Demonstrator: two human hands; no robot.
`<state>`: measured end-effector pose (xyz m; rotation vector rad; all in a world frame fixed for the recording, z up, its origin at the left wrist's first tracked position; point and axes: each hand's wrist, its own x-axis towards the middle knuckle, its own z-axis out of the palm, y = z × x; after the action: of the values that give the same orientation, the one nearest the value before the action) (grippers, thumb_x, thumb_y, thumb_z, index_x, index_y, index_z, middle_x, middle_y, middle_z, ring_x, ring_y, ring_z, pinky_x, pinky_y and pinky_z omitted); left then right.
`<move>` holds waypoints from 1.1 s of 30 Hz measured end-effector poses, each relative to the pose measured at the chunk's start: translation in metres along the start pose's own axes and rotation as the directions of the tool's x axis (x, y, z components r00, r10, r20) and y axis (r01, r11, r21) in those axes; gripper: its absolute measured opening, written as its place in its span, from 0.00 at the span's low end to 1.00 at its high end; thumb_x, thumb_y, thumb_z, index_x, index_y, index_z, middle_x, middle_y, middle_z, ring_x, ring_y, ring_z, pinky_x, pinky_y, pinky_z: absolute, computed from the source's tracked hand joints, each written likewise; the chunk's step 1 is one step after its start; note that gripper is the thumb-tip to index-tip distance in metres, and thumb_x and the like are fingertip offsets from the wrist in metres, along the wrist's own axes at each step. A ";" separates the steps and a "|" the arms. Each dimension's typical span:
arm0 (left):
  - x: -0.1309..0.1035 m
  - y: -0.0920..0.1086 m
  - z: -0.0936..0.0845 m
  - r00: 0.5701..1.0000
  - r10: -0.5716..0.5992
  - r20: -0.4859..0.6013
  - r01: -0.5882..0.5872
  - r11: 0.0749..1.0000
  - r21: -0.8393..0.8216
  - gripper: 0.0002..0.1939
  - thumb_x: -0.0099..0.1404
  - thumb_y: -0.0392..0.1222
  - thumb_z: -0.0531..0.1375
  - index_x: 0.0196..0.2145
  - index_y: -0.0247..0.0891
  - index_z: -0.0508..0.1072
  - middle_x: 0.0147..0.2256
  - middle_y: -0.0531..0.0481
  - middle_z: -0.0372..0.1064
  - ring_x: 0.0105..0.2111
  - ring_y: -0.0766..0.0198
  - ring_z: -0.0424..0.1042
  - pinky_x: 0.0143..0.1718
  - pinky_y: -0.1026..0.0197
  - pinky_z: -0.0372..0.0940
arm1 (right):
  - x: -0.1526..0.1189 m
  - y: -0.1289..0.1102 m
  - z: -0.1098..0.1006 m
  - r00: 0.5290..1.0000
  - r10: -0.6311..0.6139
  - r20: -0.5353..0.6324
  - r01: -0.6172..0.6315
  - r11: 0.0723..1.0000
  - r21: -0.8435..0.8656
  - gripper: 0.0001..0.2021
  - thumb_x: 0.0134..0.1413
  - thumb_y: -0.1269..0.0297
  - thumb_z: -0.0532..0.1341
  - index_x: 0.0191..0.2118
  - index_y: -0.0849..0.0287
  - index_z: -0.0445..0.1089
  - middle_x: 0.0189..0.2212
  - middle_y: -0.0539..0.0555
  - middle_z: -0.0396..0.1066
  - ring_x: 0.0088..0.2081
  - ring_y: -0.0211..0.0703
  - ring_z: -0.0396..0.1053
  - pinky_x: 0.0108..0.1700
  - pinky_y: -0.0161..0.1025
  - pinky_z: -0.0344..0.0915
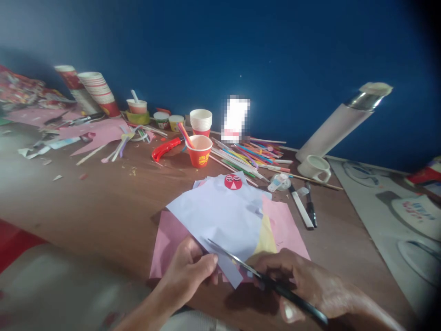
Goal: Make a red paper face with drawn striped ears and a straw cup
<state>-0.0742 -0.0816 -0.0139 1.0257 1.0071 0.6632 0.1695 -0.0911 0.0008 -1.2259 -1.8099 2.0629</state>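
Brown tabletop [120,202] below a blue wall [155,46]: scissors [268,280] across pale-blue paper [220,216]

Craft clutter lines the back: a red paper cup [200,155], a heap of coloured sticks [241,158], a white mug [313,168] and a white flask [334,126]. Nearer, the pale-blue paper lies over pink paper [285,220] and yellow paper [267,236], a red disc [233,182] with a mask-like design near its far edge.

The left hand [188,271] pinches the near-left edge of the pale-blue paper, thumb on top. The right hand [303,280] is closed around the black handles of the scissors. Their long axis runs aslant, from handles at the near right to tip at the far left, just beyond the left thumb. The near corner of the pale-blue paper points toward the person, on the near side of the blade and between the hands. The left hand is nearer the tip. Only one blade shows clearly; whether the two stand apart cannot be told.
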 end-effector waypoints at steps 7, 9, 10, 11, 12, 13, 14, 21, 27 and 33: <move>-0.002 0.005 0.000 1.000 0.012 0.028 -0.012 1.000 -0.001 0.08 0.54 0.38 0.56 0.21 0.32 0.69 0.18 0.50 0.67 0.19 0.69 0.62 0.21 0.67 0.56 | 0.001 0.010 0.000 1.000 0.028 0.001 -0.028 0.999 0.025 0.28 0.38 0.45 0.68 0.42 0.63 0.71 0.28 0.49 0.64 0.26 0.31 0.58 0.25 0.27 0.56; -0.003 0.006 0.002 1.000 0.014 0.007 -0.014 1.000 -0.005 0.07 0.54 0.38 0.56 0.22 0.32 0.69 0.18 0.51 0.67 0.18 0.69 0.62 0.21 0.67 0.56 | 0.001 0.012 -0.001 1.000 0.030 -0.005 -0.029 0.999 0.035 0.28 0.38 0.46 0.68 0.42 0.63 0.71 0.28 0.48 0.64 0.25 0.30 0.58 0.23 0.26 0.55; -0.003 0.006 0.002 1.000 0.014 -0.013 -0.014 1.000 -0.008 0.07 0.54 0.38 0.56 0.22 0.33 0.69 0.18 0.51 0.67 0.18 0.69 0.62 0.20 0.67 0.55 | 0.001 0.013 -0.001 0.999 0.033 -0.003 -0.033 0.999 0.039 0.28 0.38 0.46 0.68 0.42 0.63 0.71 0.27 0.48 0.64 0.24 0.30 0.58 0.22 0.25 0.55; -0.004 0.006 0.003 1.000 0.012 -0.027 -0.012 1.000 -0.010 0.07 0.54 0.38 0.56 0.22 0.33 0.68 0.17 0.51 0.66 0.18 0.70 0.61 0.20 0.67 0.55 | 0.001 0.013 -0.002 0.999 0.038 0.001 -0.039 0.998 0.044 0.28 0.38 0.46 0.68 0.42 0.63 0.71 0.27 0.48 0.64 0.24 0.30 0.58 0.21 0.25 0.55; -0.004 0.005 0.004 0.999 0.007 -0.040 -0.008 1.000 -0.015 0.07 0.53 0.38 0.56 0.22 0.33 0.68 0.17 0.52 0.66 0.18 0.70 0.61 0.20 0.67 0.54 | 0.001 0.014 -0.002 0.999 0.043 0.003 -0.043 0.998 0.048 0.28 0.38 0.46 0.68 0.42 0.63 0.71 0.27 0.48 0.64 0.23 0.30 0.58 0.21 0.24 0.55; -0.004 0.005 0.004 0.999 0.002 -0.050 -0.003 1.000 -0.021 0.06 0.53 0.38 0.56 0.22 0.33 0.67 0.16 0.53 0.65 0.17 0.70 0.60 0.20 0.67 0.54 | 0.001 0.015 -0.002 0.999 0.046 0.005 -0.046 0.998 0.050 0.28 0.39 0.46 0.68 0.42 0.63 0.71 0.27 0.48 0.64 0.23 0.30 0.59 0.20 0.24 0.55; -0.004 0.003 0.004 0.998 -0.002 -0.059 0.000 1.000 -0.028 0.05 0.53 0.38 0.56 0.23 0.34 0.67 0.16 0.54 0.64 0.17 0.70 0.61 0.20 0.67 0.55 | 0.001 0.016 -0.002 0.999 0.048 0.006 -0.048 0.997 0.054 0.28 0.39 0.46 0.68 0.42 0.63 0.71 0.26 0.48 0.64 0.23 0.29 0.59 0.19 0.24 0.55; 0.001 -0.011 0.000 0.994 0.091 -0.059 -0.097 0.989 -0.112 0.10 0.58 0.45 0.59 0.32 0.34 0.67 0.16 0.58 0.59 0.17 0.69 0.61 0.20 0.66 0.56 | 0.002 0.014 -0.001 1.000 0.013 -0.015 -0.011 0.995 0.102 0.27 0.41 0.47 0.67 0.43 0.62 0.70 0.25 0.47 0.62 0.20 0.28 0.57 0.18 0.24 0.58; 0.001 -0.011 0.008 0.907 0.230 -0.352 -0.296 0.944 -0.144 0.17 0.60 0.47 0.61 0.43 0.38 0.62 0.27 0.54 0.67 0.19 0.71 0.64 0.23 0.65 0.63 | 0.003 0.008 0.002 0.996 0.009 -0.088 0.007 0.982 0.188 0.30 0.43 0.43 0.65 0.45 0.63 0.69 0.26 0.48 0.61 0.21 0.27 0.54 0.18 0.23 0.60; -0.005 -0.010 0.016 0.839 0.299 -0.454 -0.338 0.941 -0.005 0.12 0.59 0.45 0.62 0.38 0.38 0.66 0.25 0.54 0.67 0.23 0.68 0.69 0.26 0.67 0.66 | 0.005 0.012 0.005 0.996 -0.023 -0.084 0.042 0.972 0.232 0.29 0.43 0.43 0.65 0.43 0.63 0.69 0.26 0.47 0.60 0.21 0.27 0.53 0.18 0.23 0.60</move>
<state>-0.0620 -0.0961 -0.0187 0.9957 1.2021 1.2538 0.1673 -0.0949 -0.0123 -1.1877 -1.4911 2.1033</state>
